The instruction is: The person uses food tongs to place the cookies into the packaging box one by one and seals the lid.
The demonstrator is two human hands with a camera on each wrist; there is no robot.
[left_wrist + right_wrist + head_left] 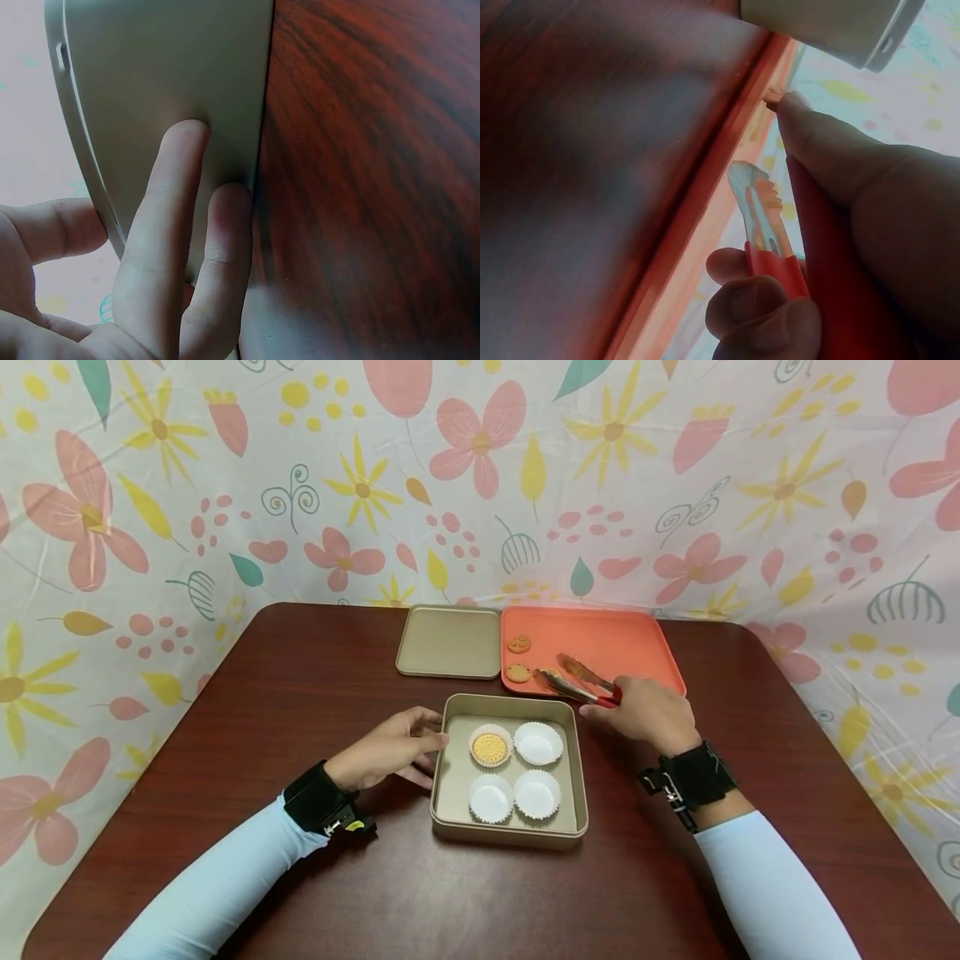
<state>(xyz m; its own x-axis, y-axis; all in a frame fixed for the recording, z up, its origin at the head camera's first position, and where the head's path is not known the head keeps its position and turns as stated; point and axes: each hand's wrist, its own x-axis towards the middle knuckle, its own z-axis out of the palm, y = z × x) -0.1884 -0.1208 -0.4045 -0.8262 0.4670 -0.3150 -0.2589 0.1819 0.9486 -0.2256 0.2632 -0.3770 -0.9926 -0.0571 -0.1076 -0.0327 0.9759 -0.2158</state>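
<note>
My right hand (pixel 651 714) grips a pair of metal tongs (pixel 795 262) by the red handles. Over the front of the orange tray (pixel 611 639), the spread tips of the tongs reach around a cookie (pixel 553 675), partly hidden by them. My left hand (pixel 390 747) touches the left side of a square gold tin (pixel 510 837); two fingers (pixel 180 161) lie fairly straight against the wall and the thumb is at the rim. In the tin sit a filled paper cup (pixel 491 749) with a yellow round cookie and three white paper cups (pixel 537 743) with nothing in them.
Two more cookies, one round (pixel 517 672) and one with a patterned top (pixel 519 644), lie at the orange tray's left side. A flat gold lid (pixel 450 643) adjoins that tray on the left. Behind the dark wooden table (pixel 315 668) hangs a flowered cloth (pixel 480 518).
</note>
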